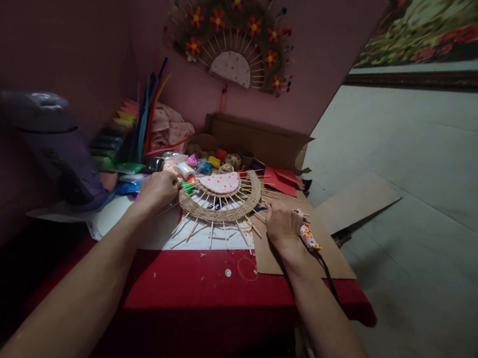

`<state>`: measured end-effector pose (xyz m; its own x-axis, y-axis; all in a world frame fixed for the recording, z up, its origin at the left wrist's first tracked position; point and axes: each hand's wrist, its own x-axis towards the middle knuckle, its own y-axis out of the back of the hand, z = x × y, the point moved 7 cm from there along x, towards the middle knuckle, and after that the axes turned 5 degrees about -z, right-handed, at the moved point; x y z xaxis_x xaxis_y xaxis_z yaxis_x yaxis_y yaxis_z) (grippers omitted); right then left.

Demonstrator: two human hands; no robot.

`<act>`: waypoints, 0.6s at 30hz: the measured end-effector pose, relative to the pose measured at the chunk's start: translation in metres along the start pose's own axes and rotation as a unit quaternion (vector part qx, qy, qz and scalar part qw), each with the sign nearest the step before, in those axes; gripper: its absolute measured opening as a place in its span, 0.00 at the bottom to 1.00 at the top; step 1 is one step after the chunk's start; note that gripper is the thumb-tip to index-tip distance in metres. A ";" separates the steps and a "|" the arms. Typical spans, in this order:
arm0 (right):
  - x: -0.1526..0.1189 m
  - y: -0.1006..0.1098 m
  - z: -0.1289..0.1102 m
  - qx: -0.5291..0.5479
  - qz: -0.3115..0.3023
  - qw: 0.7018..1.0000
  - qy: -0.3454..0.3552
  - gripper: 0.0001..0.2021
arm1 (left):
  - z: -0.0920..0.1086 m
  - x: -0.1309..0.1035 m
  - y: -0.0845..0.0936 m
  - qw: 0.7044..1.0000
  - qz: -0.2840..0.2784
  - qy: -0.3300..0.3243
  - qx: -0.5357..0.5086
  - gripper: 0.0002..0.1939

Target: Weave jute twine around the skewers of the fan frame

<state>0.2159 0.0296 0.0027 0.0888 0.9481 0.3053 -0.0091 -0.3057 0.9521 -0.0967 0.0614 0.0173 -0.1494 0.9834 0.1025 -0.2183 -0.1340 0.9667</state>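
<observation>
In the head view, a half-round wall hanging (219, 215) lies with its curved side toward me. It has a twine-wrapped arc, thin wooden sticks fanning outward and a pink dotted half-disc (221, 183) in the middle. My left hand (159, 192) is closed in a pinch at the left end of the arc. On the right, my right hand (284, 224) is closed by the outer stick tips and seems to grip one; its fingertips are partly hidden. A flower-patterned glue gun (309, 237) with a black cord lies just beyond my right wrist.
A red-covered table (209, 287) carries white paper and a cardboard sheet (323, 263). Behind are colourful clay packets (185, 169), twine balls (232, 161), red paper (282, 181) and pipe cleaners (147, 116). A purple bottle (65, 154) stands left. A finished flowered hanging (233, 40) is on the wall.
</observation>
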 end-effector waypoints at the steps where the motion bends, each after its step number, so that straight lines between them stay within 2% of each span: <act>1: -0.004 0.004 -0.006 0.004 0.014 1.000 0.012 0.17 | 0.000 0.000 0.000 1.000 -0.001 0.002 0.004 0.18; 4: -0.019 0.014 -0.032 0.057 0.030 0.994 0.090 0.15 | 0.001 -0.001 0.000 1.000 -0.008 0.001 0.012 0.18; 7: -0.036 0.018 -0.059 0.124 -0.011 0.977 0.175 0.13 | 0.001 -0.001 0.000 1.000 -0.011 0.005 0.019 0.18; 10: -0.051 0.021 -0.081 0.161 -0.051 0.959 0.228 0.12 | -0.001 0.000 0.000 1.000 -0.013 0.013 0.018 0.18; 15: -0.065 0.017 -0.105 0.124 -0.091 0.961 0.230 0.17 | -0.003 0.001 -0.001 1.000 -0.015 0.019 0.000 0.17; 18: -0.068 0.013 -0.113 0.082 -0.105 0.968 0.213 0.15 | -0.004 0.003 -0.002 1.000 -0.015 0.014 -0.008 0.17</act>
<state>0.0967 -0.0287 -0.0040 -0.3483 0.9297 0.1196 0.1265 -0.0798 0.9887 -0.1004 0.0639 0.0144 -0.1687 0.9835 0.0660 -0.2384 -0.1057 0.9654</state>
